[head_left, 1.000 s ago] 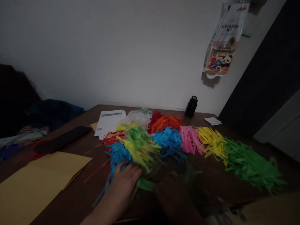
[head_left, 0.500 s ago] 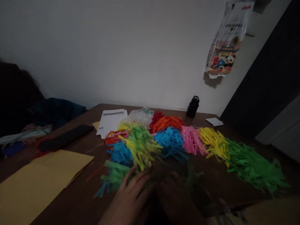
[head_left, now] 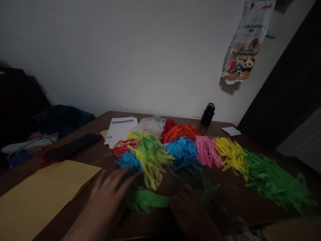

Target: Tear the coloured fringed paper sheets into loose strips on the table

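Note:
My left hand (head_left: 106, 197) is over the near left of the table, a little blurred, with its fingers stretched and spread. To its right lies a bunch of green fringed paper (head_left: 147, 201). The dark fingers of my right hand (head_left: 187, 207) are closed at the right end of that strip. Just beyond my hands is a pile of yellow and light green paper fringe (head_left: 152, 155), beside a blue bunch (head_left: 129, 161). Some dim green strands (head_left: 208, 189) show to the right of my right hand.
More fringes run rightward: orange (head_left: 180, 133), blue (head_left: 182, 149), pink (head_left: 207, 150), yellow (head_left: 230, 152), green (head_left: 277, 182). Yellow card sheets (head_left: 47, 194) and a black flat object (head_left: 72, 147) lie left. White papers (head_left: 121, 129), a plastic bag (head_left: 151, 124) and a black bottle (head_left: 207, 114) stand further back.
My left hand has moved left, away from my right hand, and its fingers have spread. The green fringe now shows between the hands. My right hand has barely moved.

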The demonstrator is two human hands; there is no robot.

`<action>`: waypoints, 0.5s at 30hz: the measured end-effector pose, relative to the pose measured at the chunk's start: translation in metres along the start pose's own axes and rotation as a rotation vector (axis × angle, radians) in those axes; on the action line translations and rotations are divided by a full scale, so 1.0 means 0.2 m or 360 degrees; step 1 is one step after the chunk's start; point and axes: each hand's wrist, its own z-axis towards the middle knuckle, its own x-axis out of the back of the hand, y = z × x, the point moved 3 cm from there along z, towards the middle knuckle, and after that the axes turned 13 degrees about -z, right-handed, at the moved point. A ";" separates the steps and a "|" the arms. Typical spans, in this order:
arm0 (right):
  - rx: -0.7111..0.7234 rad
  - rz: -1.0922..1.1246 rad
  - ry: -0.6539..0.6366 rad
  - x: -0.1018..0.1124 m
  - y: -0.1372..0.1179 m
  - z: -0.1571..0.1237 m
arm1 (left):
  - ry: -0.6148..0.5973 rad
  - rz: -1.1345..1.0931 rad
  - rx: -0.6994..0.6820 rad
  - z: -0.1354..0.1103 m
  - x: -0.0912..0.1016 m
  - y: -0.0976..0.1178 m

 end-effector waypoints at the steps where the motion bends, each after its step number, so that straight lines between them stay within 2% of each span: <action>1: 0.0018 0.0016 -0.0003 -0.01 -0.01 0.01 | -0.0037 -0.0087 -0.0184 0.00 -0.01 0.08; 2: 0.0040 0.0027 0.0006 -0.01 -0.02 0.02 | -0.0118 -0.0182 -0.0339 0.00 -0.03 0.16; 3: 0.0055 0.0028 0.0014 -0.02 -0.03 0.03 | -0.0182 -0.0253 -0.0392 0.00 -0.07 0.23; 6: 0.0080 0.0015 0.0027 -0.04 -0.03 0.04 | -0.0179 -0.0394 -0.0394 0.02 -0.20 0.31; 10: 0.0114 0.0070 -0.0045 -0.07 0.00 -0.01 | -0.0095 -0.0477 -0.0374 0.00 -0.35 0.23; 13: 0.0047 0.0138 -0.0102 -0.06 0.05 -0.07 | -0.0073 -0.0484 -0.0493 -0.03 -0.38 0.17; 15: -0.0013 0.0157 -0.0070 -0.04 0.07 -0.11 | -0.0116 -0.0456 -0.0521 -0.05 -0.37 0.16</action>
